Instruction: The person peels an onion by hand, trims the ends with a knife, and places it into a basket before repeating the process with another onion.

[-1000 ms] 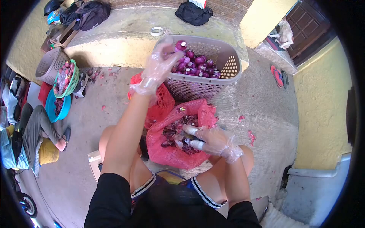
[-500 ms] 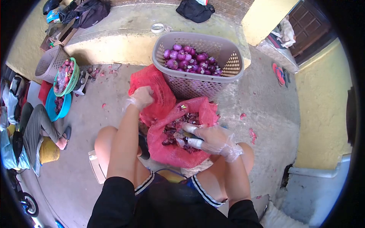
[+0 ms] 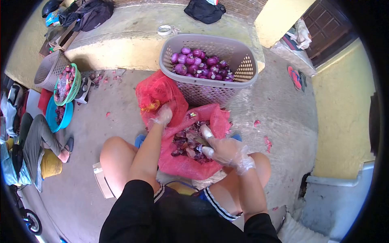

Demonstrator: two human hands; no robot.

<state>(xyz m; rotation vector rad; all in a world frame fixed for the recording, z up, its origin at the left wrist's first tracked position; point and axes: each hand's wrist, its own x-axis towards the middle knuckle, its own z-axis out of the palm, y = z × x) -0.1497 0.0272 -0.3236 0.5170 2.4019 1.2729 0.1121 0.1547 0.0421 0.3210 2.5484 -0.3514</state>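
Observation:
My left hand, in a clear plastic glove, lies against the lower right side of a full red mesh sack. Its fingers are curled, and whatever they hold is hidden. My right hand, also gloved, with white wrapping on the thumb and a finger, is closed above an open red mesh sack. A thin dark, blade-like thing shows between its fingers, too blurred to name surely. Dark purple onion skins fill the open sack between my knees. Peeled red onions are heaped in the basket beyond.
The large grey-brown plastic basket stands just beyond both sacks. At the left, a seated person is beside a green basket of onions and a blue basin. Slippers and scattered skins lie on the concrete floor.
My left hand has moved down and right along the full sack, toward the open one; a yellow patch on that sack now shows. My right hand stays over the skins, its fingers tilted further upward.

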